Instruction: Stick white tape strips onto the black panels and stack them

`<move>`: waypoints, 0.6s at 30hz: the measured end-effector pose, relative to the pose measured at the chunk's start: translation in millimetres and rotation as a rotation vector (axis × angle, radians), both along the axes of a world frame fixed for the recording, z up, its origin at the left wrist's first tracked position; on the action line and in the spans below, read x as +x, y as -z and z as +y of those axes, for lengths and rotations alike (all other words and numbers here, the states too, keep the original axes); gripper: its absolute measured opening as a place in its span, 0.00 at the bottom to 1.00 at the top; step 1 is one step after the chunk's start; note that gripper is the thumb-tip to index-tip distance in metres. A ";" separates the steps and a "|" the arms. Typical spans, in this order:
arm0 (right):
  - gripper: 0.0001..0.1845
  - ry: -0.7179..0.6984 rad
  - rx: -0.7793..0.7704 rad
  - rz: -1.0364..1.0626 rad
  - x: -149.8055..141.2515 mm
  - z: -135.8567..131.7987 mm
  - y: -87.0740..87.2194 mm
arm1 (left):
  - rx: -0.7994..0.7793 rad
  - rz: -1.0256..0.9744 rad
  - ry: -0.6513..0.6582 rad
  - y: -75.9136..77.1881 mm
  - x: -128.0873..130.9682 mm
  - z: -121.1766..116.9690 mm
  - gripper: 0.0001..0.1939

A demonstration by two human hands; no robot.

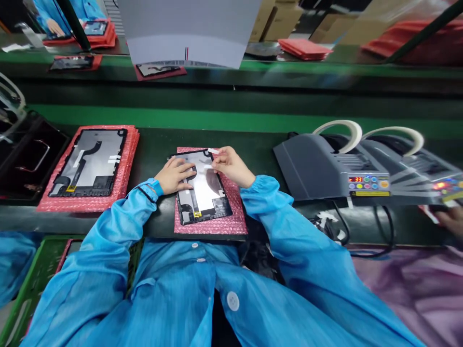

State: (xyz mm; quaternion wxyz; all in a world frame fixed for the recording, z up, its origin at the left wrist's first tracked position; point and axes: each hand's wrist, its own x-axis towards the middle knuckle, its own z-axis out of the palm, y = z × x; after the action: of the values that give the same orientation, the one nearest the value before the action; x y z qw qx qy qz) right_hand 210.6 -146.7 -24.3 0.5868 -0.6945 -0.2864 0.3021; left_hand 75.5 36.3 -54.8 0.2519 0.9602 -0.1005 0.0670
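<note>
A tablet screen panel [202, 188] lies back side up on a pink bubble-wrap bag [237, 205] in front of me. Dark flex cables, a yellow label and white tape pieces show on its silver back. My left hand [175, 175] rests flat on the panel's left side, fingers spread. Over the upper right corner, my right hand [231, 166] pinches a small white tape strip [213, 151] between thumb and fingers. A second white piece shows just below, near the fingertips; whether it is stuck to the panel I cannot tell.
Another panel [90, 161] lies on stacked pink bags [130, 166] at left. Two grey tape dispensers [333, 166] with white tape loops stand at right, cables below. A green crate [25, 289] sits low left. A co-worker's hand [452, 219] shows at far right.
</note>
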 end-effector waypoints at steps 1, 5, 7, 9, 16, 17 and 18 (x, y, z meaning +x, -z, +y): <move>0.19 -0.006 -0.043 0.006 -0.8 6.5 0.8 | -0.046 -0.015 -0.003 1.4 -0.3 0.9 0.24; 0.18 -0.034 -0.183 -0.013 -7.5 30.1 0.9 | -0.108 -0.029 -0.002 4.0 -1.1 1.3 0.24; 0.18 -0.057 -0.226 -0.045 -10.3 37.6 0.6 | -0.081 -0.010 0.007 4.6 -1.1 1.0 0.24; 0.18 -0.074 -0.265 -0.080 -11.2 42.0 1.6 | -0.063 0.001 0.013 4.8 -0.9 0.8 0.25; 0.18 -0.092 -0.318 -0.230 -7.8 46.7 8.6 | -0.072 0.008 0.001 3.7 -1.1 -0.4 0.24; 0.18 -0.092 -0.330 -0.242 -7.8 47.0 8.7 | -0.068 0.014 0.001 3.6 -1.2 -0.6 0.25; 0.18 -0.092 -0.343 -0.256 -8.1 47.4 8.8 | -0.068 0.020 -0.003 3.4 -1.4 -0.9 0.26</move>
State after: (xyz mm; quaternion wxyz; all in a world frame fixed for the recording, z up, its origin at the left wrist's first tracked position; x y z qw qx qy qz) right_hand 202.5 -99.3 -33.1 0.4044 -0.8031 -0.3342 0.2823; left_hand 74.2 35.4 -58.2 0.2854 0.9518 -0.0940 0.0611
